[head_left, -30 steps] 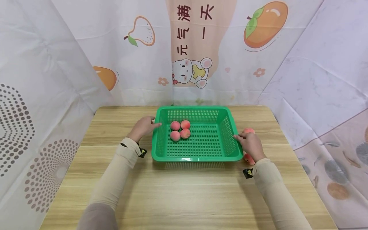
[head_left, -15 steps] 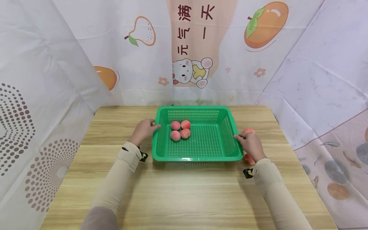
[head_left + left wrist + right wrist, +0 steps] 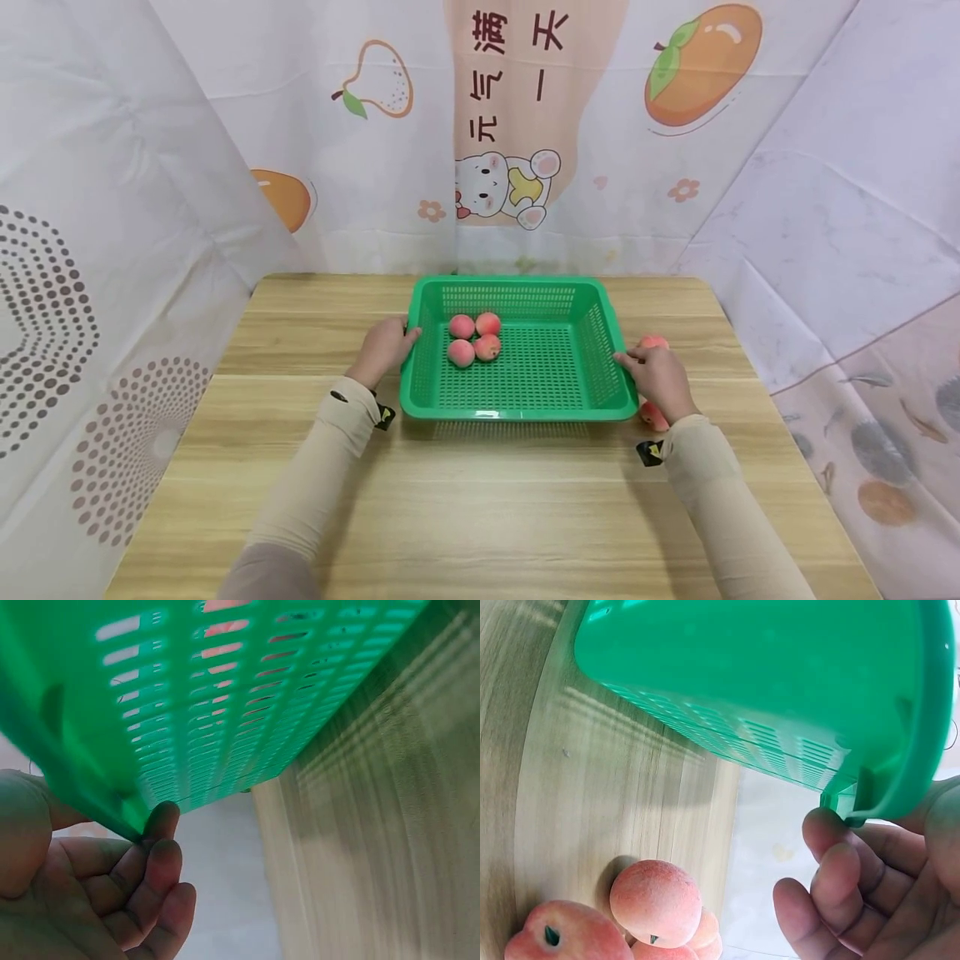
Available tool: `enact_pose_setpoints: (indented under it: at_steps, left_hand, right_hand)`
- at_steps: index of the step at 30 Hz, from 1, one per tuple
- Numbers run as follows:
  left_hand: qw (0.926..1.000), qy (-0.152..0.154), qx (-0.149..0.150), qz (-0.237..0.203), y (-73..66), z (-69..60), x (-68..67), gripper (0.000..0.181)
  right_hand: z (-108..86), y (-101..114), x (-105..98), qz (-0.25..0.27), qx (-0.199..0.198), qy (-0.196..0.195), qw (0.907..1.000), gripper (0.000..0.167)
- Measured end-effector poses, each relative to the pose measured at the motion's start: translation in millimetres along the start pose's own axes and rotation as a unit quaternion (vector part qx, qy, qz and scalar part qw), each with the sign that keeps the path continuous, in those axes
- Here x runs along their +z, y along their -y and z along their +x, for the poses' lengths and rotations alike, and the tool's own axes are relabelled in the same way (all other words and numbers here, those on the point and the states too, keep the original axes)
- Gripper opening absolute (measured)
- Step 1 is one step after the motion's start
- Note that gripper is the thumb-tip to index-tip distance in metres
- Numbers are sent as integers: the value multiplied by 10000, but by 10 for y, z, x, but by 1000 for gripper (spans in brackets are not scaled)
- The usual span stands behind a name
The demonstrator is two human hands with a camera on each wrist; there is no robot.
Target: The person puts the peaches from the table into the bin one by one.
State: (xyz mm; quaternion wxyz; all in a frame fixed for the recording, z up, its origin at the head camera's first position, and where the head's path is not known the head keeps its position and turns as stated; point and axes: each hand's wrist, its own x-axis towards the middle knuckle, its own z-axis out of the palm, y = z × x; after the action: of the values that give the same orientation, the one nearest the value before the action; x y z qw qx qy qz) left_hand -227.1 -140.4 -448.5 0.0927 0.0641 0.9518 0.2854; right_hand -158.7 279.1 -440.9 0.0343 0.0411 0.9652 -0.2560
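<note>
A green plastic basket (image 3: pixel 517 414) with slotted walls and bottom stands on the table, several pink peaches (image 3: pixel 461 353) grouped toward its left end. My left hand (image 3: pixel 382 348) grips the left rim, thumb over the top. In the left wrist view, fingers (image 3: pixel 161 870) curl beneath that rim. At the opposite end, my right hand (image 3: pixel 660 379) pinches the right rim between thumb and fingers. Beside the basket on the right lie more peaches (image 3: pixel 656 904), several of them seen in the right wrist view; in the head view my right hand partly hides them.
The wooden table (image 3: pixel 480 500) carries the basket near its back edge. A printed curtain (image 3: pixel 390 175) hangs right behind that edge, and more cloth hangs at both sides.
My left hand has slid a little toward me along the left rim and its fingers have closed under it. The head view has shifted slightly. My right hand keeps its grip.
</note>
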Motion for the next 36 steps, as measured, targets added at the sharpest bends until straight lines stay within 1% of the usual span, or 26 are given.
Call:
enact_pose_setpoints:
  at_steps: [5, 10, 17, 24, 27, 29, 32, 36]
  left_hand:
    - [9996, -238, 159, 0, 10, -19, 23, 28]
    - [9989, -317, 279, -190, 5, -15, 47, 28]
    - [9986, -369, 276, -261, 33, -11, 67, 28]
    - [9982, -414, 212, -385, 72, -53, 51, 26]
    - [9980, -455, 204, -375, 89, -63, 45, 26]
    - [9981, -473, 143, -360, 98, -63, 50, 26]
    - [9982, -468, 82, -355, 96, -61, 70, 27]
    - [9976, -421, 139, -533, 75, -56, 92, 30]
  right_hand:
    - [-4, 13, -17, 94, 123, 127, 9998, 46]
    - [-14, 14, -39, 171, 251, 194, 9994, 47]
    - [-11, 10, -16, 131, 226, 182, 9995, 46]
    - [0, 34, -1, 95, 84, 153, 9998, 45]
    - [8, 50, 9, 65, 57, 172, 9998, 44]
    - [11, 59, 11, 41, 4, 178, 9998, 45]
    - [14, 52, 2, -18, -88, 169, 9998, 45]
    - [10, 40, -27, -74, -64, 185, 9998, 45]
